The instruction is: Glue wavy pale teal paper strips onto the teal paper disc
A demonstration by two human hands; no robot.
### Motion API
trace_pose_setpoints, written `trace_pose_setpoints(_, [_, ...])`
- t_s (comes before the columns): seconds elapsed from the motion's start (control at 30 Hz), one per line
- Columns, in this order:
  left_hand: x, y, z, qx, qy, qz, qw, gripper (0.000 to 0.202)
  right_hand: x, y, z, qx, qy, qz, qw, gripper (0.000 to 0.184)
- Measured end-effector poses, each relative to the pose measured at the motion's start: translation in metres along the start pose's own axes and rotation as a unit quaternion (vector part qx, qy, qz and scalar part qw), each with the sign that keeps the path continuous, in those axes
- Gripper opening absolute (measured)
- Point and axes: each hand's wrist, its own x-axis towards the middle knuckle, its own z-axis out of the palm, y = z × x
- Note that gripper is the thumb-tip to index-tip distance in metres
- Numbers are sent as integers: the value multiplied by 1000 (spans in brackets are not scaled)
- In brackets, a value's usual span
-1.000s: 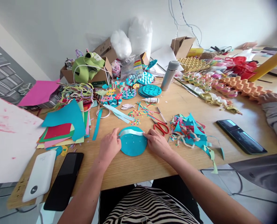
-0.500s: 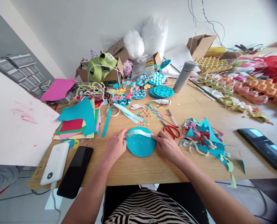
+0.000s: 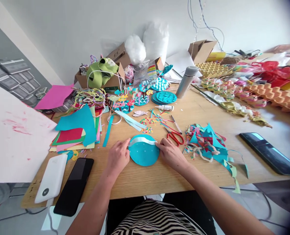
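A round blue paper disc (image 3: 145, 156) with small pale dots lies flat on the table before me. Across its upper part arches a pale blue paper strip (image 3: 143, 140), bowed up in the middle. My left hand (image 3: 118, 156) pinches the strip's left end at the disc's edge. At the opposite edge, the fingers of my right hand (image 3: 171, 152) close on the right end. Both fingertips partly hide the strip's ends. Red-handled scissors (image 3: 176, 137) rest just beyond my right hand, with a pen (image 3: 176, 124) behind them.
Paper scraps (image 3: 208, 143) are heaped at right, near a dark phone (image 3: 269, 153). Coloured sheets (image 3: 76, 125), a white power bank (image 3: 51, 179) and a black phone (image 3: 74, 187) lie at left. Farther back are a glue bottle (image 3: 166, 108), finished blue discs (image 3: 166, 97) and a steel flask (image 3: 187, 81).
The camera view has shifted slightly, so the table appears moved to the left. Both hands keep their hold on the strip's ends over the disc.
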Motion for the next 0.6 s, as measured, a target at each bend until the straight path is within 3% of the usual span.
trace_pose_setpoints(0.27, [2, -3, 5, 0, -14, 14, 1000, 54, 0, -2, -5, 2, -8, 10, 1000, 32])
trace_pose_setpoints(0.6, [2, 1, 6, 47, -30, 15, 998, 55, -2, 6, 0, 57, 33, -3, 998, 33])
